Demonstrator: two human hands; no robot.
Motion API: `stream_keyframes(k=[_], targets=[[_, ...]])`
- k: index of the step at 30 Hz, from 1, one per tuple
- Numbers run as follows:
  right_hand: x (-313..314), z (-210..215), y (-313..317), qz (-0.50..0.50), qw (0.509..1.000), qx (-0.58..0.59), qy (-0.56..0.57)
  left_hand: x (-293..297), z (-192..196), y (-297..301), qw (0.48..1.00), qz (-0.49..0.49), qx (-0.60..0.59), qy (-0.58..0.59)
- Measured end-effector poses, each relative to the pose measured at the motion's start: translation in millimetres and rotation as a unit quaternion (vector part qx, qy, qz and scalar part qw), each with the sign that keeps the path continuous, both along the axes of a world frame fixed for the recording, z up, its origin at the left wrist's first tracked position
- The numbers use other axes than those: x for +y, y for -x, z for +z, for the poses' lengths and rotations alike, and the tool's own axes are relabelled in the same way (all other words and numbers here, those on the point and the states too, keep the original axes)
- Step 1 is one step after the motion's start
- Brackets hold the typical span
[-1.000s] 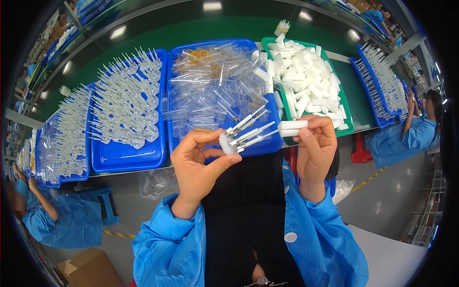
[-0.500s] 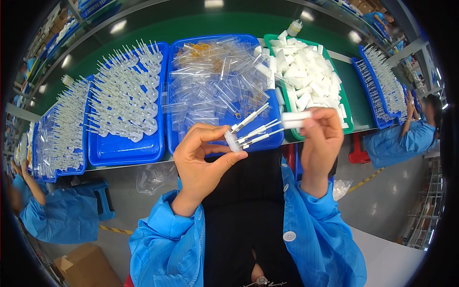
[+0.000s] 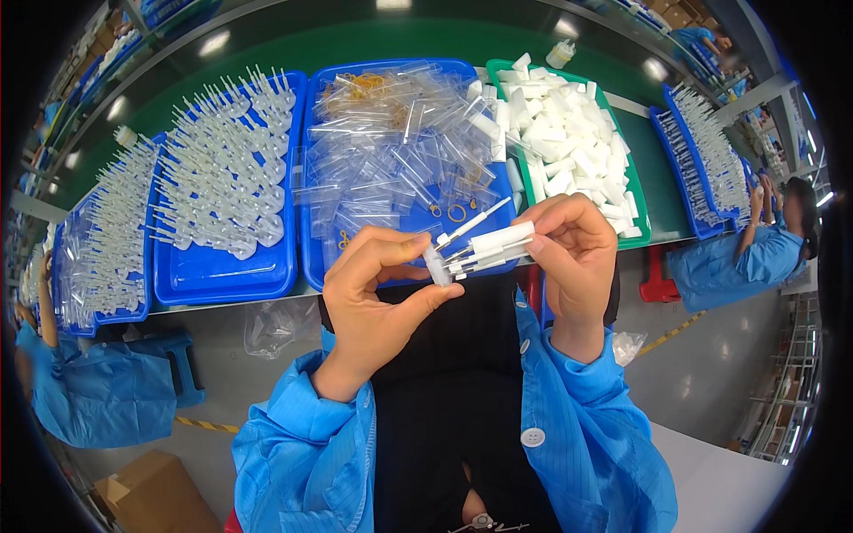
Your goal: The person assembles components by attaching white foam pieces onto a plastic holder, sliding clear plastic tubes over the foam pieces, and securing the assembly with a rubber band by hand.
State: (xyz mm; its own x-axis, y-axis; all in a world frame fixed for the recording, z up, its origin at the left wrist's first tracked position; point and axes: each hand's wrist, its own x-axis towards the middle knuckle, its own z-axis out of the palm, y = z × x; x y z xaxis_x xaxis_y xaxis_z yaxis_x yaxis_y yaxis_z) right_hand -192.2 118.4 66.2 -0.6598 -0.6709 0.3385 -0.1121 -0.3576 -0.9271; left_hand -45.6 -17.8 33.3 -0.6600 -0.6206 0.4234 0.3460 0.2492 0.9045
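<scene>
My left hand (image 3: 360, 298) pinches the base of a translucent white plastic part (image 3: 435, 265) between thumb and fingertips. Several thin rods with white sleeves (image 3: 471, 224) stick out of it toward the right. In my right hand (image 3: 576, 258), a white foam-like block (image 3: 502, 238) is gripped between thumb and fingers. That block lies along the rods, its left end close to the base. One rod stands apart above it. Whether the block touches the rods or sits between them, I cannot tell.
A blue tray (image 3: 306, 240) with clear plastic sleeves and yellow rubber bands stands ahead. Right of it, a green tray (image 3: 641, 233) holds white blocks. Leftward, another blue tray (image 3: 222, 289) carries pronged white parts. Co-workers in blue sit at both sides.
My right hand has moved left and slightly down, bringing the white block from beside the rods to along them. The left hand keeps its hold on the pronged part.
</scene>
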Motion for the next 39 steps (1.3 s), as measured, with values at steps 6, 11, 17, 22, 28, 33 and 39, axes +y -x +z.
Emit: stream_keyframes(k=[6, 11, 17, 22, 28, 33, 39], targets=[[-8, -4, -13, 0.034, 0.998, -0.051, -0.035, -1, -2, -1, 0.998, -0.012, -0.024, 0.051], [-9, -6, -16, 0.037, 0.997, -0.053, -0.030, -3, -1, -2, 0.999, -0.004, -0.027, 0.034], [-9, -10, -10, 0.054, 0.997, 0.058, -0.003, -6, -4, -3, 0.999, -0.031, -0.022, -0.027], [-10, -9, -14, 0.037, 0.991, 0.117, -0.047, -4, -3, -5, 0.998, -0.048, -0.023, -0.043], [-7, 1, 49, -0.137, 0.960, 0.221, -0.100, -10, -5, -16, 0.992, -0.040, -0.006, -0.120], [-40, -28, 92, -0.186, 0.915, 0.300, -0.194, -16, -13, -21, 0.980, -0.096, 0.025, -0.172], [-73, -40, 91, -0.221, 0.837, 0.410, -0.287, -23, -19, -26, 0.979, -0.078, 0.043, -0.185]])
